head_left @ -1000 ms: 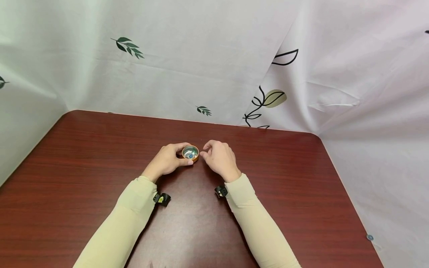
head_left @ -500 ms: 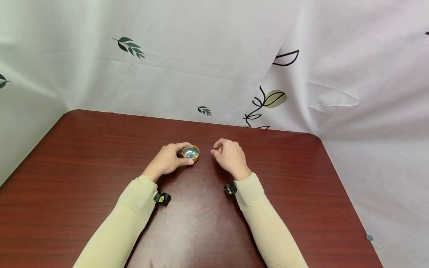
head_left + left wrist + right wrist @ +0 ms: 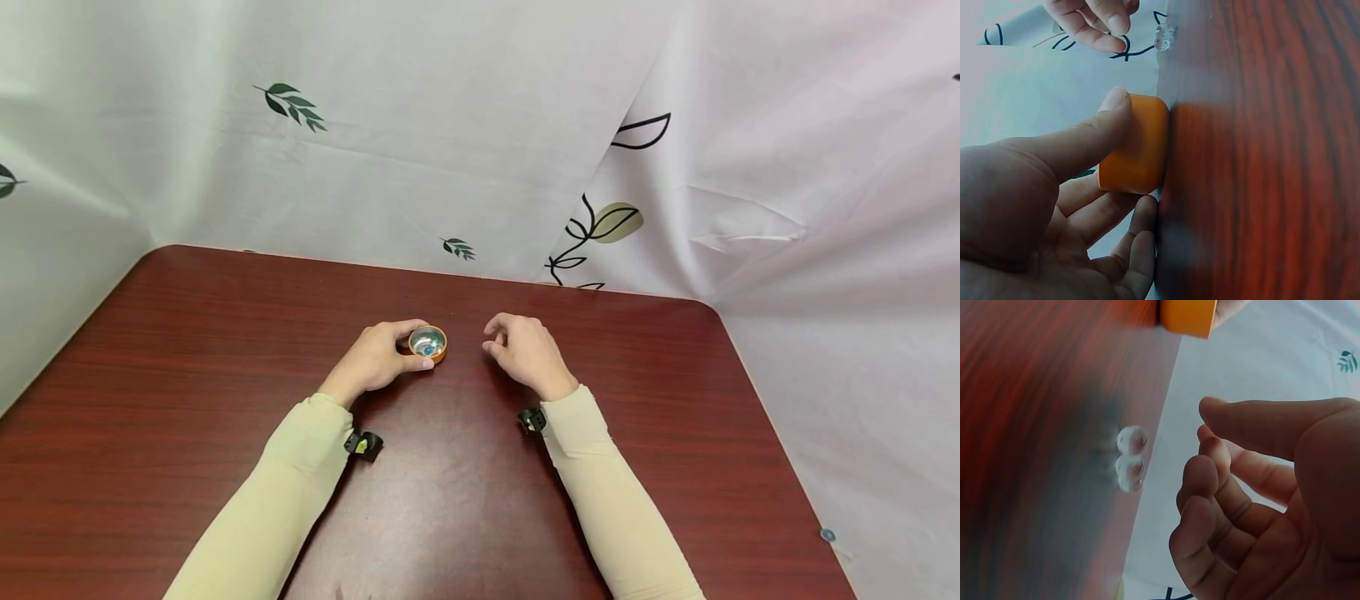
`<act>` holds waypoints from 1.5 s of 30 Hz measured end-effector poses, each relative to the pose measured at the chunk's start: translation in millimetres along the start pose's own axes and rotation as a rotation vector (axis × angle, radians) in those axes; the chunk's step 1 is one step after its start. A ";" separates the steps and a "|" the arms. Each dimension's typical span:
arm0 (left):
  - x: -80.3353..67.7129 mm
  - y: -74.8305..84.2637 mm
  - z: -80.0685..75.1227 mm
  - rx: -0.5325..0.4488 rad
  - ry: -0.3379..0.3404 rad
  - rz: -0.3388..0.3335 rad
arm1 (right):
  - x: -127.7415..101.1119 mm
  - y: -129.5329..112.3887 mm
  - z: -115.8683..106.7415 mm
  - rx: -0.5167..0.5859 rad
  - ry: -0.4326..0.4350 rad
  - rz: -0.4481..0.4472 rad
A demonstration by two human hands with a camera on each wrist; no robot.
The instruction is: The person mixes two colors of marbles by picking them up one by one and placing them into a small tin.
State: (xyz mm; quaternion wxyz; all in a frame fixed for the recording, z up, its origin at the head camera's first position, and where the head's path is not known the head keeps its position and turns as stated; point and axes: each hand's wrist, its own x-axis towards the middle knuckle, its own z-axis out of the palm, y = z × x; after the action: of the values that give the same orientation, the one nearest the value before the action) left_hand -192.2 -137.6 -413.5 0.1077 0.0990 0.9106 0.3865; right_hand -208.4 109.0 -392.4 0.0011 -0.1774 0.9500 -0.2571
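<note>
My left hand (image 3: 378, 354) grips a small round orange bowl (image 3: 428, 343) from its left side, thumb on the near wall and fingers around the far side. In the left wrist view the bowl (image 3: 1141, 147) stands upright on the table. Its inside looks silvery, with a blue spot at the bottom. To the right of the bowl, my right hand (image 3: 527, 350) hovers low with its fingers loosely bent and nothing between them. Several clear glass beads (image 3: 1130, 459) lie on the table close by its fingertips in the right wrist view; in the head view the hand hides them.
A dark red wooden table (image 3: 187, 350) spreads under both arms. White cloth (image 3: 420, 150) with leaf prints hangs behind it and along the sides. A small round bluish thing (image 3: 827, 535) sits at the table's right edge. Each wrist wears a black camera strap (image 3: 363, 446).
My right hand has moved away from the bowl, to the right across the table. The left hand and the bowl have stayed in place.
</note>
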 end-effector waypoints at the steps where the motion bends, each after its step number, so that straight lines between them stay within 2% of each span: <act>1: -0.1 -0.1 0.0 0.001 0.000 0.002 | 0.1 1.4 -0.8 -0.005 -0.004 -0.006; 19: 0.4 -1.4 0.7 0.006 0.002 0.006 | 2.2 16.4 -9.6 -0.094 -0.109 -0.111; 27: 1.1 -2.4 1.2 0.005 0.009 0.012 | 6.1 20.3 -8.3 -0.121 -0.124 -0.147; 37: 0.5 -1.9 1.1 0.006 0.013 0.014 | 10.3 23.1 -5.1 -0.140 -0.154 -0.149; 45: 1.6 -1.4 1.1 0.008 0.008 0.007 | 9.8 24.7 -3.5 -0.144 -0.148 -0.175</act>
State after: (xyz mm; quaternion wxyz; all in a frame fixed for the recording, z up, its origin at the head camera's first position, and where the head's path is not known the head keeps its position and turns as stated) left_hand -193.6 -137.3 -415.5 0.1024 0.1012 0.9123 0.3835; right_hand -226.2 127.2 -400.5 0.0359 -0.2777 0.9441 -0.1738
